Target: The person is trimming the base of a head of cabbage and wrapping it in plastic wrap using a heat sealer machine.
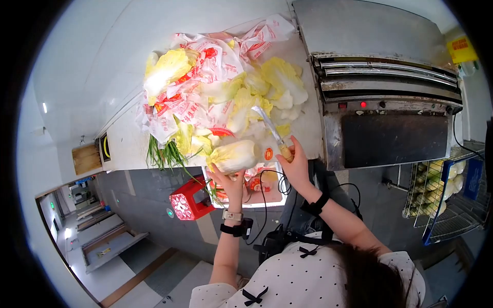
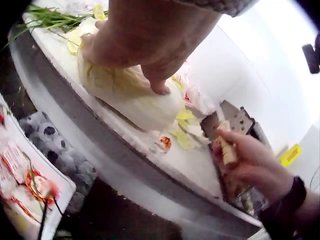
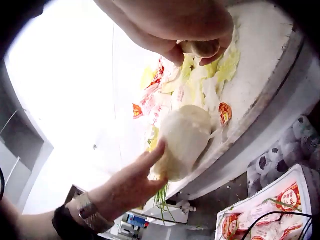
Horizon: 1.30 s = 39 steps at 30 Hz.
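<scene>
A trimmed head of napa cabbage (image 1: pixel 233 156) lies on its side near the counter's front edge. My left hand (image 1: pixel 229 185) grips its leafy end, thumb and fingers spread across it in the left wrist view. The pale cut base (image 3: pixel 192 120) faces toward my right side. In my right hand (image 1: pixel 299 167) is a knife (image 1: pixel 269 124), held by its wooden handle (image 2: pixel 228 150). Its blade points away from me over the counter, apart from the cabbage. Loose yellow-white cabbage leaves (image 1: pixel 282 82) lie beyond the blade.
Red-printed white plastic bags (image 1: pixel 221 64) cover the counter's back. Green stalks (image 1: pixel 167 154) overhang its front left edge. Below stand a red stool (image 1: pixel 190 200) and a white box (image 1: pixel 275 197) of printed bags. A metal appliance (image 1: pixel 393 138) adjoins on the right, near a wire rack (image 1: pixel 447 205).
</scene>
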Motion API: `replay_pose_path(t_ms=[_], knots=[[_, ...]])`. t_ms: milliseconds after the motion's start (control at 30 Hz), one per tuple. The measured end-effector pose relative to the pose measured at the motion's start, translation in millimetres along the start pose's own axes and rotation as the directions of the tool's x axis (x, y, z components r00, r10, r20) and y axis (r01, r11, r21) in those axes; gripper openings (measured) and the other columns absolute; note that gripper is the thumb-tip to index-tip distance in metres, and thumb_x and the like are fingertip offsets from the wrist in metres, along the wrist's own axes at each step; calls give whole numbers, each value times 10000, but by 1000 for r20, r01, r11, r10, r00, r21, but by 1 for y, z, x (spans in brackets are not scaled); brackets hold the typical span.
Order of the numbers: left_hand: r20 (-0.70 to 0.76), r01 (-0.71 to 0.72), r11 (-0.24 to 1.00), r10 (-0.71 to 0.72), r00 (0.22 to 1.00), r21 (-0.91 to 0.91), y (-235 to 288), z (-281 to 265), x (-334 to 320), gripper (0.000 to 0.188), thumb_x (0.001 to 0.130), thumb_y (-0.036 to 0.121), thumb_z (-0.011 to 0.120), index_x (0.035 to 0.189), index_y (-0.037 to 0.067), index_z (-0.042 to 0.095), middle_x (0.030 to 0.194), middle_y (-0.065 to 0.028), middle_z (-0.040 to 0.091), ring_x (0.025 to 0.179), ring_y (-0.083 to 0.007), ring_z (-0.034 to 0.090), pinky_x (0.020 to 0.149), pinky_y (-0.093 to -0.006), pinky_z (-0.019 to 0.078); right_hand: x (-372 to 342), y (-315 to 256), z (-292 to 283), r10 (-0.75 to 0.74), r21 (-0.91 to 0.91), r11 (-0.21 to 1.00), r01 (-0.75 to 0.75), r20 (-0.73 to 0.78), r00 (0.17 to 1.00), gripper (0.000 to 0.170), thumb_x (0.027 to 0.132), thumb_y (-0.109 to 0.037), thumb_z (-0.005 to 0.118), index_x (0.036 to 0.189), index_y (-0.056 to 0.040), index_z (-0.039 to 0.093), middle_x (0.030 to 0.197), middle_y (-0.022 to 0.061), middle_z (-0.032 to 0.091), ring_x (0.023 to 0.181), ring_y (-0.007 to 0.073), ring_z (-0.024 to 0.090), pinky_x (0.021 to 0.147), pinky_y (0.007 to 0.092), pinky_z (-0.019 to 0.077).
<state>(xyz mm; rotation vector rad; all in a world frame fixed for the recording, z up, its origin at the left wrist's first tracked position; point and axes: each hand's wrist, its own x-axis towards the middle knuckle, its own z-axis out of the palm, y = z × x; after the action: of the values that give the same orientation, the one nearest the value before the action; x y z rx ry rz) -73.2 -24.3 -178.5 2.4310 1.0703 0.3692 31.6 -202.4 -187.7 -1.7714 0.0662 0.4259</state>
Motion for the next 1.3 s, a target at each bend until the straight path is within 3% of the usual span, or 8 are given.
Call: replay_pose_path(t_ms=[33,133,267,367,633,733,867,1300], knots=[[20,-37,998,38,999,-58,-3,-2,3,1092,633,330,812,1435,70,118,1454,-279,101,1364,-409,57,1075,-494,173,0,-10,-6,-10,7,1000,10,-6,1000,640,801,-126,628,1351,-6,325,1011,181,564,893,288,579,763,357,460],[237,-386,802,309,921,455,-1,-24,23,1124,595,486,780,1432,78,150,1463,-249,126,1358,-413,103,1072,-547,130,9,-26,-15,-53,-54,997,51,-32,998,650,796,-129,625,1354,-12,314,1021,181,555,917,333,565,762,368,463],[424,-747,628,628,652,219,0,-21,65,1059,517,551,775,1361,82,338,1426,-241,243,1331,-398,222,1075,-553,128,32,-24,-15,-228,-277,940,199,-79,970,598,793,-141,632,1320,-48,366,982,168,559,875,351,564,741,378,466],[630,-818,575,625,460,27,22,-21,90,934,536,449,789,1307,76,415,1306,-242,389,1220,-409,373,1047,-563,196,36,-25,-17,-288,-302,919,254,-71,955,557,794,-172,633,1291,-63,405,987,172,584,859,364,579,729,395,472],[473,-715,700,628,618,5,11,-8,81,899,477,300,826,1246,22,454,1145,-195,493,1052,-362,487,903,-449,387,-3,-20,-8,-10,-314,945,91,252,968,466,812,-287,612,1192,-57,470,910,174,612,750,352,607,644,391,481],[403,-619,784,551,731,52,15,2,70,904,481,277,829,1252,10,442,1143,-198,499,1032,-361,502,873,-432,413,-24,9,5,-313,-222,912,344,163,936,436,818,-249,606,1179,-39,479,907,160,586,749,352,581,632,405,475],[387,-519,852,457,801,70,19,7,67,916,511,303,816,1282,20,411,1148,-214,478,1037,-376,479,897,-445,373,-34,13,4,-242,-363,876,317,238,941,368,809,-227,625,1100,-31,515,806,126,519,747,286,565,572,355,476],[401,-531,842,456,794,95,15,9,65,938,530,268,820,1298,5,349,1202,-204,459,1093,-364,453,931,-439,355,-23,27,0,-247,-318,885,340,299,922,265,827,-214,608,1002,-33,528,757,120,587,659,291,600,562,364,474]])
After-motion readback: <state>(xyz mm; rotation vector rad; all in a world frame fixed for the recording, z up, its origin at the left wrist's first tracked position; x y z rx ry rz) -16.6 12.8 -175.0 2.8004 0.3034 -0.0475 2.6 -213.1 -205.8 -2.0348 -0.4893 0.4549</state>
